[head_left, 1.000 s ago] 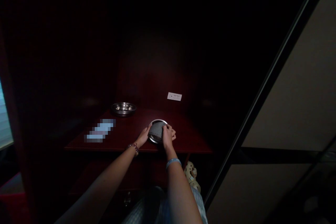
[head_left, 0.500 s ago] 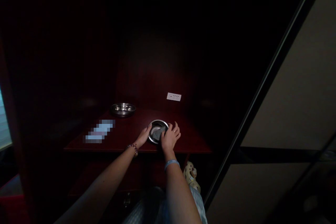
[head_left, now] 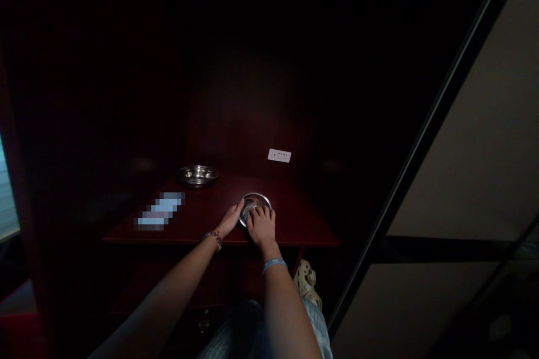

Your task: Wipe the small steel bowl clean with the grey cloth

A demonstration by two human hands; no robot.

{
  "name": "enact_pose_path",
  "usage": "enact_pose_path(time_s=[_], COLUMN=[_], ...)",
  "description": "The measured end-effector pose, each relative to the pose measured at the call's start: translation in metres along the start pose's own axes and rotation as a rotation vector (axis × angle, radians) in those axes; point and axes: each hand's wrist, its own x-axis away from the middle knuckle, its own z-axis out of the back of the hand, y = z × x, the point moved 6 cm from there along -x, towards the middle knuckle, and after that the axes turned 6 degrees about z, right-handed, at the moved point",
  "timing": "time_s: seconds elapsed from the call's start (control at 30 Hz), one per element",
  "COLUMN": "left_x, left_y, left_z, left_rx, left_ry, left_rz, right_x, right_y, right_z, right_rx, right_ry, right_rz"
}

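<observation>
A small round steel dish point(head_left: 256, 200) rests near the front of a dark red wooden table point(head_left: 197, 219). My left hand point(head_left: 231, 220) grips its left rim with curled fingers. My right hand point(head_left: 261, 225) lies over the dish with fingers bent down into it. It presses a grey cloth that is almost wholly hidden under the palm. A beaded bracelet circles my left wrist and a pale blue band my right.
A second steel dish point(head_left: 197, 174) stands at the table's back left. A blurred white card point(head_left: 160, 210) lies at the left. A white socket plate point(head_left: 279, 155) is on the back panel. A cream clog point(head_left: 308, 282) lies on the floor below. A sliding door frame point(head_left: 425, 151) runs along the right.
My right hand has pushed the grey cloth from on top of the dish down into it and now covers it. The left hand has stayed on the rim.
</observation>
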Motion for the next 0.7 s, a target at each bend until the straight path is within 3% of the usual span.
enact_pose_path(time_s=[0.27,0.4,0.7], left_x=[0.0030,0.0039,-0.0008], left_y=[0.0033,0.0055,0.0008], left_z=[-0.0006,0.0002,0.0031], left_rx=[-0.001,0.016,0.043], left_ry=[-0.013,-0.009,0.006], left_rz=[-0.026,-0.044,-0.057], right_x=[0.0005,0.0006,-0.0037], right_y=[-0.0010,-0.0063,-0.0059], right_z=[-0.0012,-0.0007,0.0017], right_rx=[0.001,-0.068,-0.500], right_ry=[-0.030,-0.043,-0.037], right_rz=[-0.038,0.015,0.040])
